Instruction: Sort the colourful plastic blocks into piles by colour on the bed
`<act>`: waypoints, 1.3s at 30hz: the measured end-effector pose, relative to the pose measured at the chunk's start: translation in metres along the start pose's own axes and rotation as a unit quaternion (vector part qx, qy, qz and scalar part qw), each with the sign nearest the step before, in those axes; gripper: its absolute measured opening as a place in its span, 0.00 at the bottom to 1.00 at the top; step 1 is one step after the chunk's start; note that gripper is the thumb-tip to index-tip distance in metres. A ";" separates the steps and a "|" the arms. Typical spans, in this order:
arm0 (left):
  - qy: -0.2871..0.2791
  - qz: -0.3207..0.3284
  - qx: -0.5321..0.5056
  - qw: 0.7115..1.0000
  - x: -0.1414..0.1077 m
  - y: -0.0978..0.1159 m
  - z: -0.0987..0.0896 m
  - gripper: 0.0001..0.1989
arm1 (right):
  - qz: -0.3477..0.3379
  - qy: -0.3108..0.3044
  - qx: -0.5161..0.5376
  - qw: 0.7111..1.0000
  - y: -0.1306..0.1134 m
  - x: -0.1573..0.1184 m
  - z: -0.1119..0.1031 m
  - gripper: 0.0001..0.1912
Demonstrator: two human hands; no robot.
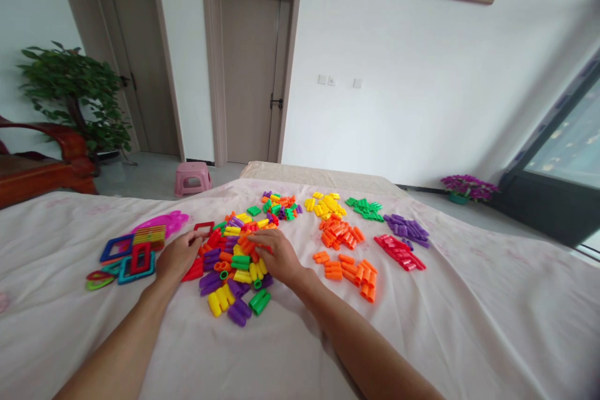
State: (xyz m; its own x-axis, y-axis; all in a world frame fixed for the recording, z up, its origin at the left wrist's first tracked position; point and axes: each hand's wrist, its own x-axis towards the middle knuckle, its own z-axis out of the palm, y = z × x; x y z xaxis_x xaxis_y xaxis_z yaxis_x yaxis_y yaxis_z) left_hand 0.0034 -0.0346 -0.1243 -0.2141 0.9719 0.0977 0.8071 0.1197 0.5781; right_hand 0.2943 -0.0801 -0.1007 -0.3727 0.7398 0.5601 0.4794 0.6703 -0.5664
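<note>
A mixed heap of plastic tube-shaped building blocks (241,260) in purple, yellow, green, orange and red lies in front of me on the cloth. My left hand (179,256) is at the heap's left side, its fingers closed at the near corner of a red square frame (204,227). Over the heap's right side, my right hand (276,254) curls its fingers against an orange tube block (246,241); the fingertips are partly hidden. Left of my left hand lie colored frame tiles (136,267), one striped tile and a flat magenta piece (169,221).
Sorted blocks lie to the right: yellow (327,205), green (365,209), orange (340,232), purple (406,229) and red (400,254). A smaller mixed pile (280,205) sits behind the heap. Beyond the table stand a pink stool (192,177) and potted plants.
</note>
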 end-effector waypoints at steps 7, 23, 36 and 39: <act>-0.008 -0.004 0.008 1.000 0.006 -0.005 0.002 0.25 | 0.190 0.138 0.122 0.964 0.011 -0.018 -0.038 0.10; 0.012 0.015 0.030 0.999 0.003 -0.005 0.003 0.25 | 0.339 0.258 -0.218 0.878 0.082 -0.055 -0.163 0.22; 0.006 0.018 0.036 0.999 0.004 -0.006 0.004 0.25 | 0.165 -0.023 -0.131 0.977 0.008 -0.028 -0.027 0.17; 0.010 0.019 0.042 0.999 0.004 -0.006 0.004 0.25 | 0.186 -0.038 -0.128 0.973 0.007 -0.029 -0.021 0.16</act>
State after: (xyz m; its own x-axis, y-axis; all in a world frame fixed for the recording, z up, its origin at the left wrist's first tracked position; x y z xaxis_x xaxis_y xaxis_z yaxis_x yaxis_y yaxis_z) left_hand -0.0002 -0.0302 -0.1308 -0.1927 0.9720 0.1347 0.8576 0.1001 0.5045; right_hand 0.3250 -0.0985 -0.1082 -0.1876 0.9374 0.2933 0.7713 0.3255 -0.5469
